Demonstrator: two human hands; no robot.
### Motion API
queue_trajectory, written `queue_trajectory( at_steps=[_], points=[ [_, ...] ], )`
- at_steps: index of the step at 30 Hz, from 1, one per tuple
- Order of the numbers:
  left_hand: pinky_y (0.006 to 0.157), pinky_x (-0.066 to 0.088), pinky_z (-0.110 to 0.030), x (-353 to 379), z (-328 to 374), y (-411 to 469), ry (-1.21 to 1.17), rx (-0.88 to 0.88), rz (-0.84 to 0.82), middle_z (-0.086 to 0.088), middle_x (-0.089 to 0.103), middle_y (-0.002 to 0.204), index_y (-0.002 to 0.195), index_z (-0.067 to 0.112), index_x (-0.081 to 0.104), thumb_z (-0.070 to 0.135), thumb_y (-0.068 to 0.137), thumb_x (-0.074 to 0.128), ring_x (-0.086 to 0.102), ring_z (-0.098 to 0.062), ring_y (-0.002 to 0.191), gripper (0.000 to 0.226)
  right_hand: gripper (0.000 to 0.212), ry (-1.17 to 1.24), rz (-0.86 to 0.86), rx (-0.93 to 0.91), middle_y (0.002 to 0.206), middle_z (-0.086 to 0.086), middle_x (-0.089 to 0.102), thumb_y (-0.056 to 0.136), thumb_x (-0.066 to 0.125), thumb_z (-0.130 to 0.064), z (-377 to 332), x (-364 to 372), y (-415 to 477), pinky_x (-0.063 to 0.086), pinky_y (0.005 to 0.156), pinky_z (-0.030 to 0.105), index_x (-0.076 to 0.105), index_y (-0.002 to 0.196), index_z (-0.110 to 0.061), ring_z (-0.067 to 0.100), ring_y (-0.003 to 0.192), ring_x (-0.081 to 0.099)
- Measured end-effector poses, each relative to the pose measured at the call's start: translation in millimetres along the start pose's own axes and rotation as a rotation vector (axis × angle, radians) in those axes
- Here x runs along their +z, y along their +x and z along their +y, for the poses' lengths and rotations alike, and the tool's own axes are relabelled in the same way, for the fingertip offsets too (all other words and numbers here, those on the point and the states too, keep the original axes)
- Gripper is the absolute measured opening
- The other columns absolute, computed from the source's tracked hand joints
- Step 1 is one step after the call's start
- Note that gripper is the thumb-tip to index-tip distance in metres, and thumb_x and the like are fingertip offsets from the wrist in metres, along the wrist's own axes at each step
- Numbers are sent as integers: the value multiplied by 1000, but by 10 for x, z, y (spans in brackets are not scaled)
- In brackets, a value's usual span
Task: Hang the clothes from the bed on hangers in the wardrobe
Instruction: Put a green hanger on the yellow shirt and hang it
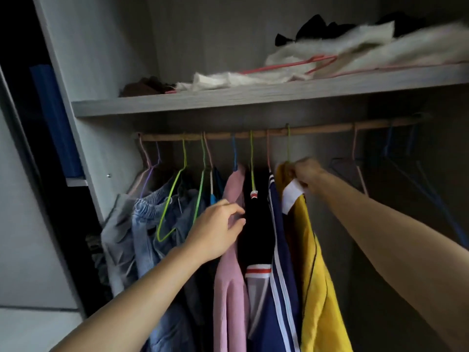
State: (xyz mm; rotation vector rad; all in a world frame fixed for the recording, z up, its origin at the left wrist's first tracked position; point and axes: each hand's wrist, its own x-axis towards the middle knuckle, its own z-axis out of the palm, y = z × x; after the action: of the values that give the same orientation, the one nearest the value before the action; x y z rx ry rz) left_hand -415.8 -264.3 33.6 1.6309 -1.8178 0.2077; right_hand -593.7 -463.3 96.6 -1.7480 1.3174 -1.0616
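The yellow shirt [314, 275] hangs on the rod [253, 134], right of the pink top [229, 288]. The right hand [305, 174] pinches its collar just below the green hanger hook [288, 146]. The left hand [215, 231] rests against the pink top with fingers loosely bent, gripping nothing. A downward tug on the collar could slide the shirt off its hanger or unseat the hook, and the close-packed neighbours may snag.

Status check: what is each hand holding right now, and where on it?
The right hand grips the yellow garment at its top, by the white collar. The left hand holds nothing; its relaxed fingers touch the pink garment.
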Motion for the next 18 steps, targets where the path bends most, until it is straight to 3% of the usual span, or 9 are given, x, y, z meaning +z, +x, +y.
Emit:
queue_trajectory(
  at_steps=[2,4,6,9,12,14,15,16,18],
  points=[
    [83,49,-33,14,-81,150,-13,56,-8,10,59,100,112,22,67,30,91,59,59,-13,95,23,30,-1,4,-28,37,5,41,92,57,-10,78,88,-11,25,31,16,57,63,-2,12,24,35],
    [79,50,-35,59,-130,303,-43,113,13,11,58,92,108,21,68,27,91,60,60,-14,89,21,21,-43,42,-101,58,12,54,94,58,-16,129,49,-67,41,45,29,67,79,-4,17,45,51],
    [75,51,-37,127,-122,440,-102,165,26,11,57,87,105,19,69,25,90,60,60,-15,84,18,17,-211,239,-204,84,7,67,93,59,-23,176,-142,-163,51,71,38,72,97,-12,22,77,63],
    [74,51,-38,280,-25,585,-170,260,46,7,61,90,101,18,69,23,90,60,60,-16,83,15,25,-518,648,-259,110,8,62,89,61,-27,258,-542,-344,49,82,39,65,113,-19,29,103,58],
    [76,51,-39,415,163,660,-182,342,56,6,62,93,99,20,68,28,90,53,60,-17,88,20,48,-581,600,67,125,13,52,87,67,-31,393,-854,-372,48,91,42,52,129,-13,31,118,52],
    [75,51,-38,480,288,681,-199,367,62,6,62,93,98,20,69,30,88,49,61,-18,89,24,33,-279,412,287,106,19,58,88,69,-20,519,-877,-340,56,70,30,57,110,1,23,90,68],
    [75,51,-38,491,344,676,-202,369,53,6,62,92,98,20,69,31,88,50,61,-18,88,24,14,-113,361,324,88,18,60,90,65,-11,584,-860,-330,51,49,23,59,93,2,18,62,67],
    [75,51,-37,504,374,669,-198,371,40,6,62,92,99,21,69,31,88,51,60,-18,88,23,12,-51,373,328,75,16,58,92,59,-6,642,-850,-304,40,36,19,60,81,0,19,44,57],
    [76,49,-35,495,407,657,-175,395,13,4,61,92,99,20,69,28,89,55,59,-18,89,19,18,-43,447,267,67,13,55,94,54,-8,687,-897,-222,29,32,17,64,78,-4,20,41,44]
  ],
)
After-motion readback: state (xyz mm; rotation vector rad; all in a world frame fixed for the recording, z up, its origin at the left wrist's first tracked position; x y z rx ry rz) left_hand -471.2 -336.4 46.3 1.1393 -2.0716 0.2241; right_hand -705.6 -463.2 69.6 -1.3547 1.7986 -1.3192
